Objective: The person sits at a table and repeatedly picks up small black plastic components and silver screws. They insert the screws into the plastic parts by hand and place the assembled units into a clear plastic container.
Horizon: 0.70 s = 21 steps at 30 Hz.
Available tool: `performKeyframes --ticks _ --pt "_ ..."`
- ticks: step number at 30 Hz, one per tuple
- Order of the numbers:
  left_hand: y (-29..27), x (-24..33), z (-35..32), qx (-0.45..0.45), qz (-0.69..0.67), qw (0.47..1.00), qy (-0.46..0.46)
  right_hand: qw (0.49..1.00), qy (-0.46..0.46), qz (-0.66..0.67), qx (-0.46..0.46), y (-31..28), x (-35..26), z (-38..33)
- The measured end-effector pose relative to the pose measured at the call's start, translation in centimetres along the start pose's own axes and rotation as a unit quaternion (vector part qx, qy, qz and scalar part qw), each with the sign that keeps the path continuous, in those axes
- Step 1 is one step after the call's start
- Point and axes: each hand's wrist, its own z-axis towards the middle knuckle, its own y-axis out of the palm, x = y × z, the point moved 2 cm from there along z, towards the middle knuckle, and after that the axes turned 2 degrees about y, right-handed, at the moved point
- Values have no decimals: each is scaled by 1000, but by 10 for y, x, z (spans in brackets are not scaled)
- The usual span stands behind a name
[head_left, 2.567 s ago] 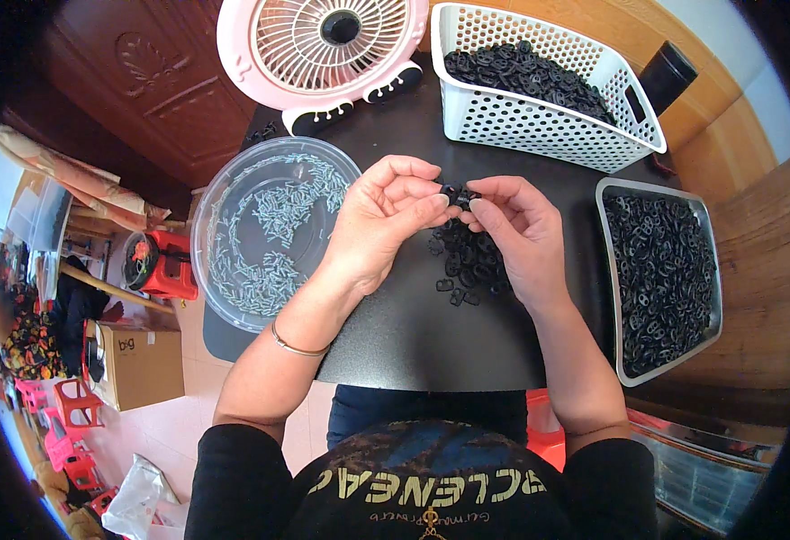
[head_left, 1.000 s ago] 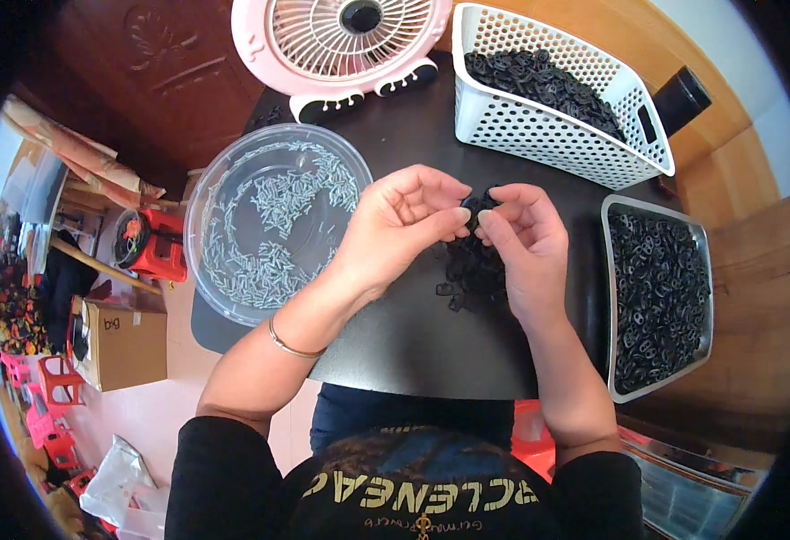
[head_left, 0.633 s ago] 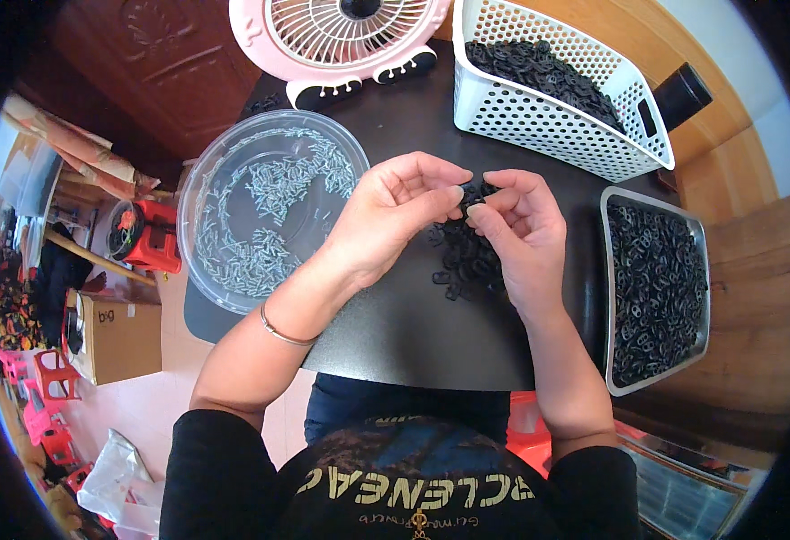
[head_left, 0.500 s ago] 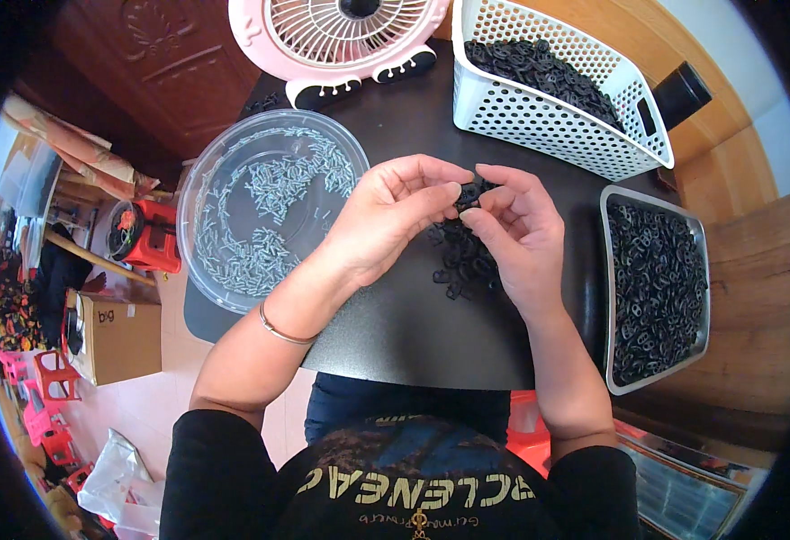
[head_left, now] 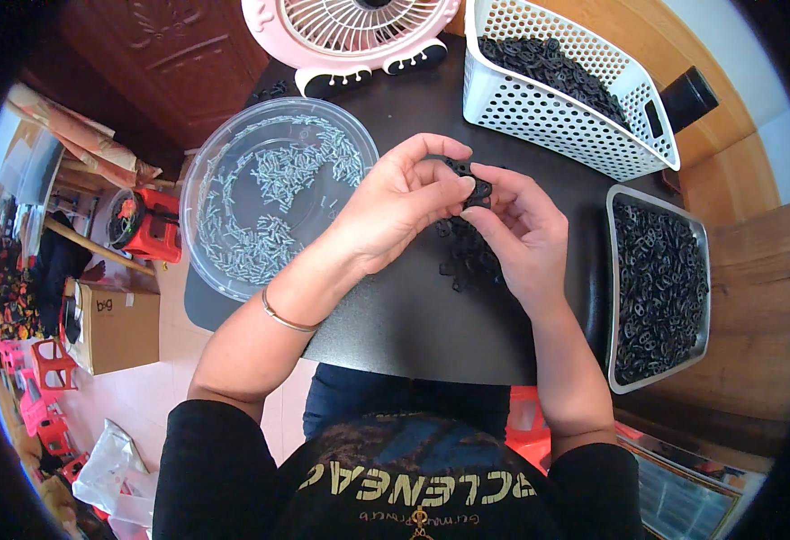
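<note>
My left hand [head_left: 395, 211] and my right hand [head_left: 525, 229] meet above a black table [head_left: 395, 315], fingertips pinched together on one small black plastic part [head_left: 474, 183]. Under the hands lies a loose pile of black plastic parts [head_left: 467, 256]. A clear round bowl [head_left: 273, 193] with several small silver pins stands left of my left hand. A grey metal tray [head_left: 660, 283] full of black parts lies right of my right hand.
A white perforated basket [head_left: 561, 94] holding black parts stands at the back right. A pink desk fan [head_left: 350, 36] sits at the back centre. A dark cylinder [head_left: 687, 99] stands beyond the basket. On the floor at left are a cardboard box [head_left: 116, 324] and red stools.
Both hands stay together over the pile, still working one black part between the fingertips. The view has shifted slightly; the bowl, basket and tray have not moved on the table.
</note>
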Motion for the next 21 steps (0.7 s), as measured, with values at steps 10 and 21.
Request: performKeyframes --ticks 10,21 --pt "0 1 0 -8 10 1000 -18 1000 -4 -8 -4 -4 5 -2" --pt "1 3 -2 -12 30 999 -14 1000 -13 -7 4 -5 5 -3"
